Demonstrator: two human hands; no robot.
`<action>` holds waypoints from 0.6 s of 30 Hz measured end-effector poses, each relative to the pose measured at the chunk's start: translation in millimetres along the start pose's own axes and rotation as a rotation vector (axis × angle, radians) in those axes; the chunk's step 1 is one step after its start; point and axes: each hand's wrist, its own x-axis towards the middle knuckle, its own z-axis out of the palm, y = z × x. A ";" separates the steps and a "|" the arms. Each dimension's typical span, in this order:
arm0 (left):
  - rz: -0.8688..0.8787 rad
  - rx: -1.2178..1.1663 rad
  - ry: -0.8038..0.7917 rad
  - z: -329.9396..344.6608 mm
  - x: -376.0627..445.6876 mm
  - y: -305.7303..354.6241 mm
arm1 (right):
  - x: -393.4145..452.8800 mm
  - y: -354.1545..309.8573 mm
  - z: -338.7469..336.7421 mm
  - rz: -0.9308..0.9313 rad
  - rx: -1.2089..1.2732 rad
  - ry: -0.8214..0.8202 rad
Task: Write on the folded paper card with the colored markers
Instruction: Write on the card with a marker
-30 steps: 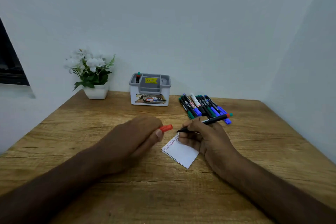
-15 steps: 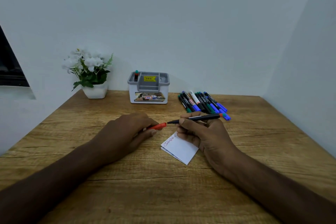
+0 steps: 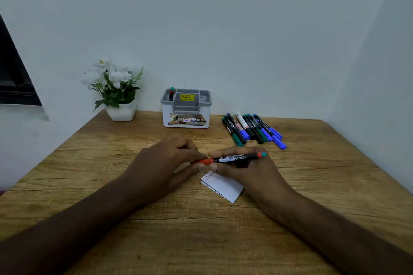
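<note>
Head view, looking down at a wooden table (image 3: 93,185): two bare hands meet over its middle. The right hand (image 3: 248,172) holds a black-barrelled marker (image 3: 232,158) level, fingers curled round the barrel, while the left hand (image 3: 165,163) pinches the red cap (image 3: 204,161) at the marker's left end. The cap looks seated or nearly so; I cannot tell which. The folded paper card (image 3: 223,186) lies flat just under the right hand, white, with handwriting along its upper left edge. The step in hand seems to be capping this marker after a line of writing. Next would likely come setting it down and choosing another colour from the row of markers (image 3: 252,129) lying well behind, right of a grey pen holder (image 3: 186,108) and a potted white flower (image 3: 116,87).
</note>
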 end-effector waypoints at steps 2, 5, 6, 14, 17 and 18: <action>0.003 0.013 0.016 0.2 1.5 1.6 | 0.3 -0.6 -0.5 -0.009 0.012 -0.009; -0.012 0.047 -0.003 -0.3 3.3 -1.7 | 2.5 -1.2 0.7 0.053 0.069 0.011; -0.010 0.059 -0.005 -0.2 3.2 -3.4 | 3.4 -0.7 1.8 0.075 0.139 0.019; 0.097 0.067 0.037 4.4 5.8 -1.0 | 1.3 1.9 6.9 -0.044 -0.060 0.040; 0.147 0.069 0.087 8.1 7.2 3.4 | 0.5 2.0 6.4 -0.084 -0.123 0.062; 0.162 0.069 0.106 8.6 7.2 4.1 | 0.9 2.0 5.9 -0.097 -0.130 0.065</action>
